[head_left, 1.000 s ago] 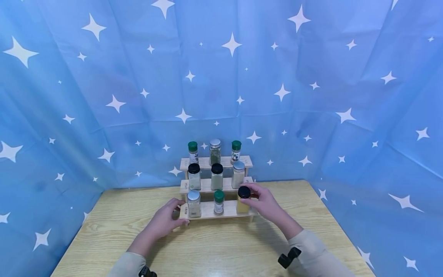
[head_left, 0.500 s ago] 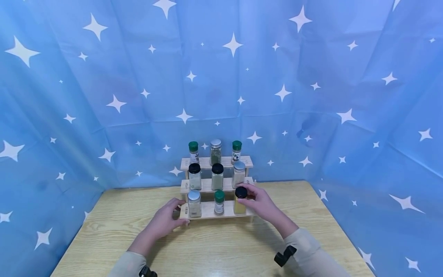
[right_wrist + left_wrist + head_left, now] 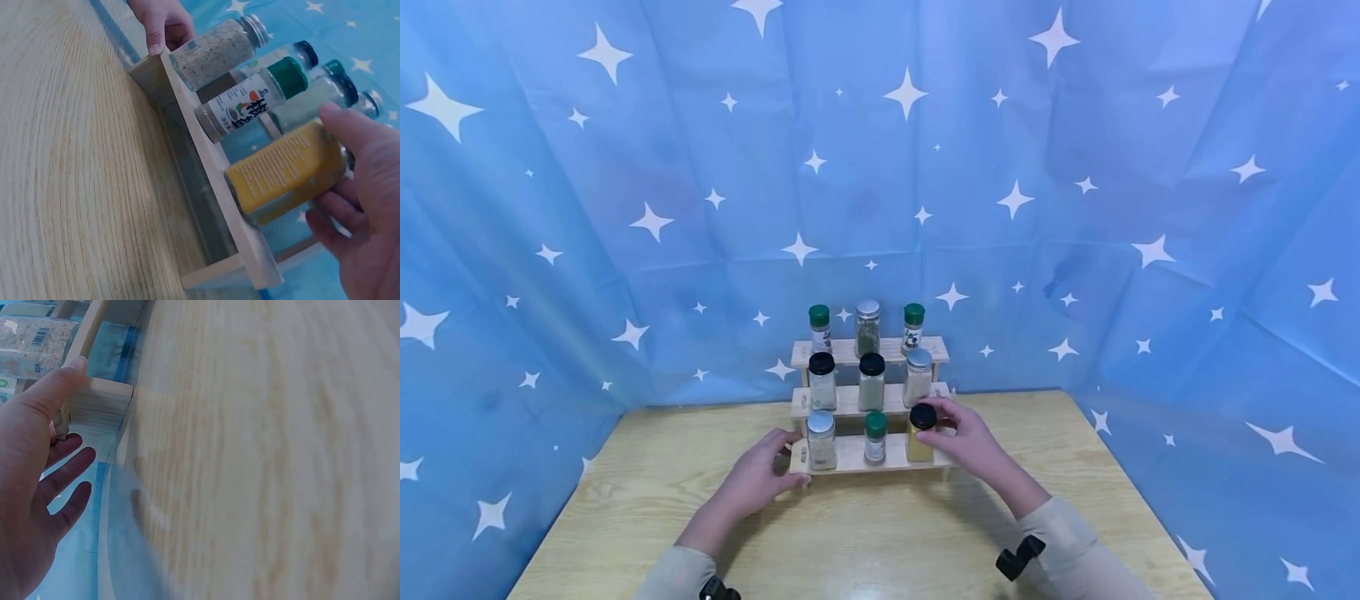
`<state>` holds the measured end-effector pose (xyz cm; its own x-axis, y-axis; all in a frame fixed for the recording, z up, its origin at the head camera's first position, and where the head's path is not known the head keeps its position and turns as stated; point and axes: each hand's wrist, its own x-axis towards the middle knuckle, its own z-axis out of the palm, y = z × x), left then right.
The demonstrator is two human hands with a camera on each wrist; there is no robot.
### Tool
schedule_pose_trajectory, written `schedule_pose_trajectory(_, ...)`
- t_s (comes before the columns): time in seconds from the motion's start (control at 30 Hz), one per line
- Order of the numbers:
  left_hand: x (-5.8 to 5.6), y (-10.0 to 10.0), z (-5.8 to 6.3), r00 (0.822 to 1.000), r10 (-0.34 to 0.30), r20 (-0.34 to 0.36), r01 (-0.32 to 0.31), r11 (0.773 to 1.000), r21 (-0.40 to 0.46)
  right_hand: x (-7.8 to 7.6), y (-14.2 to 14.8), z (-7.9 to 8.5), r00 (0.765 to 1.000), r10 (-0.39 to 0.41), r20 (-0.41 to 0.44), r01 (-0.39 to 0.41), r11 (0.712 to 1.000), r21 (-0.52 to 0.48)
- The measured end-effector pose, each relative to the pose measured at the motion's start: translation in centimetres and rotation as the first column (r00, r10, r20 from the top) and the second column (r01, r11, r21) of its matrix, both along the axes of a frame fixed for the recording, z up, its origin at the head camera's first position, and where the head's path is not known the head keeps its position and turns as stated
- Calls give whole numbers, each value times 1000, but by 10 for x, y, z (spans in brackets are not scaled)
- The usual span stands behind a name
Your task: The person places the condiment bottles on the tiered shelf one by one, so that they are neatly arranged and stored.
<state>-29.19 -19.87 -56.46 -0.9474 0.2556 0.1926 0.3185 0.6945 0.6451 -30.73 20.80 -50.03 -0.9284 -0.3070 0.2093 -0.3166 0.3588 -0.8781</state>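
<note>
A three-tier wooden spice rack [image 3: 893, 457] stands on the table and carries spice jars on every tier. My right hand [image 3: 966, 442] holds a square jar of yellow powder [image 3: 284, 169] with a black lid, thumb on one side and fingers on the other. This jar is upright at the right part of the lowest tier. At the rack's left end, my left hand [image 3: 758, 479] grips the lowest shelf. In the left wrist view its thumb [image 3: 53, 387] lies on the shelf's front edge, with the other fingers behind it.
Sharing the lowest tier are a silver-lidded jar [image 3: 822, 443] and a small green-capped jar [image 3: 875, 439]. Black-lidded and silver-lidded jars fill the middle tier, such as this one [image 3: 871, 385]. A blue starred curtain [image 3: 880, 183] hangs behind the wooden table [image 3: 865, 542].
My right hand has shifted the yellow jar slightly left along the lowest tier, between one second and half a second ago. The left hand stays where it was.
</note>
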Motion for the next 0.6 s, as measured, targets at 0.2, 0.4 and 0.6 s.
schedule_pose_trajectory(0.2, 2, 0, 0, 1000, -4, 21, 3, 999, 36, 2, 15, 3, 999, -3, -49, 4, 1000, 17)
schedule_pose_trajectory(0.4, 4, -5, 0, 1000, -12, 17, 11, 999, 42, -3, 44, 0, 987, -55, -152, 74, 990, 121)
schedule_pose_trajectory(0.6, 9, -23, 12, 1000, -2, -23, 1, 1000, -22, -8, 72, 3, 970, -110, -216, 158, 962, 222)
